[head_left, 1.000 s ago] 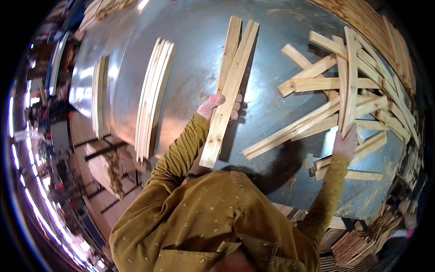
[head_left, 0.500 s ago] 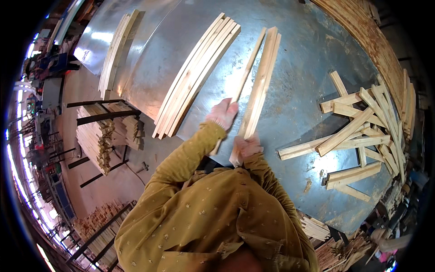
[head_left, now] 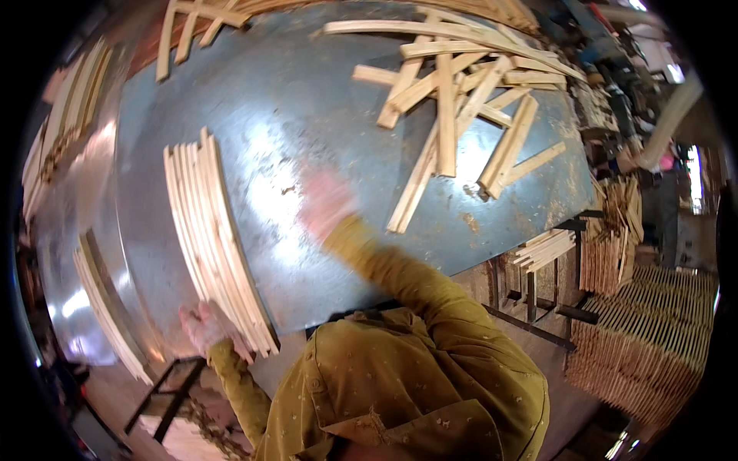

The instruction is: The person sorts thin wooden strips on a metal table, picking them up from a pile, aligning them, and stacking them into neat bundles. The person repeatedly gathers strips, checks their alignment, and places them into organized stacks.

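Wood: row (head_left: 213, 230) aligned, near edge of bench (head_left: 323, 276); pile (head_left: 446, 115) unaligned, far right corner — left hand (head_left: 207, 326) at row, right hand (head_left: 327, 201) blurred; grips unclear.

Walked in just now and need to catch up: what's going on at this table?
A person in a mustard-coloured patterned shirt is handling wooden strips at a metal table. The left hand is at the near end of a row of strips lying side by side. The right hand, blurred, is over the table to the right of that row, with no strip visible in it. A loose, crisscrossed pile lies farther right, and a smaller stack sits at the left.
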The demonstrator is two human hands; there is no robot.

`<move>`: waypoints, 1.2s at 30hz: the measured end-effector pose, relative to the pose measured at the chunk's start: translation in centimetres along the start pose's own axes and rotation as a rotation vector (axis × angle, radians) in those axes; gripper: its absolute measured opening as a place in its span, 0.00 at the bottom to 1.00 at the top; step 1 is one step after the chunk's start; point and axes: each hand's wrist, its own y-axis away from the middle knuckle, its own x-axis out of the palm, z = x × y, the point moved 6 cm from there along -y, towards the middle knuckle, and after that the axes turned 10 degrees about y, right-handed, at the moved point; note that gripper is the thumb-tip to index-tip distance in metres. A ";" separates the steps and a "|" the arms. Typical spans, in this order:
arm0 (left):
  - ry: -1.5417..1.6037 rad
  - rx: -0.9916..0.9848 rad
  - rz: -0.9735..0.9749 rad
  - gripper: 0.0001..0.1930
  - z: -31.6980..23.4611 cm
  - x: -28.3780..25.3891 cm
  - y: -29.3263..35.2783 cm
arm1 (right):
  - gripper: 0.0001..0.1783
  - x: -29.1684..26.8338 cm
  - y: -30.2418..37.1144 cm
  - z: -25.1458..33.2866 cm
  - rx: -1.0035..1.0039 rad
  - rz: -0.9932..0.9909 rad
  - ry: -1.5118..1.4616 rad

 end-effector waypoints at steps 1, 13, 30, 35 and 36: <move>0.338 -0.015 -0.005 0.38 -1.4 0.4 0.1 | 0.43 -0.8 -1.9 -8.9 0.369 0.055 -0.248; 0.303 1.411 0.620 0.45 -48.9 4.8 19.6 | 0.49 -13.4 11.9 -31.7 0.146 0.662 0.087; 0.150 0.042 0.314 0.29 -28.1 0.6 3.0 | 0.64 4.3 -31.1 -34.8 -0.007 0.307 0.252; -0.186 -0.053 0.009 0.26 -7.6 -1.5 -7.6 | 0.54 6.3 -29.5 -29.8 -0.025 0.416 0.352; -0.276 -0.120 0.044 0.27 -4.4 -1.3 -10.4 | 0.53 6.7 -28.6 -29.4 -0.009 0.398 0.341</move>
